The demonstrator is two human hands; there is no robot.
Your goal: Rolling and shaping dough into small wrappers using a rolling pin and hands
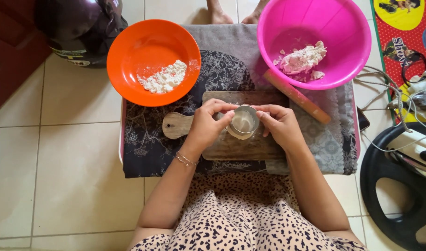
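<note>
A dark helmet [80, 28] sits on the tiled floor at about ten o'clock from the hands. Next to it, at eleven o'clock, an orange bowl [152, 60] holds a small heap of white flour [164, 78] and rests partly on a patterned cloth [148, 139] spread over a low table.

On the cloth lies a wooden board [231, 146] with its handle pointing to nine o'clock. Above the board, the left hand [206, 128] curls its fingers and thumb around the left side of a small round metal cup [243, 123], gripping it firmly. The cup is at the centre of the scene, tilted so its open mouth faces the camera; something pale shows inside, though what it is cannot be told. A thin bracelet [186, 159] circles the left wrist.

The right hand [280, 125] closes on the cup's right side, fingertips pressed to its rim, so both hands hold it between them.

At one o'clock a wooden rolling pin [296, 96] lies slantwise on the cloth, its upper end touching a pink bowl [315, 28] that holds a lump of dough [302, 59]. At three o'clock, cables [394, 93] and a black ring-shaped object [399, 186] lie on the floor.
</note>
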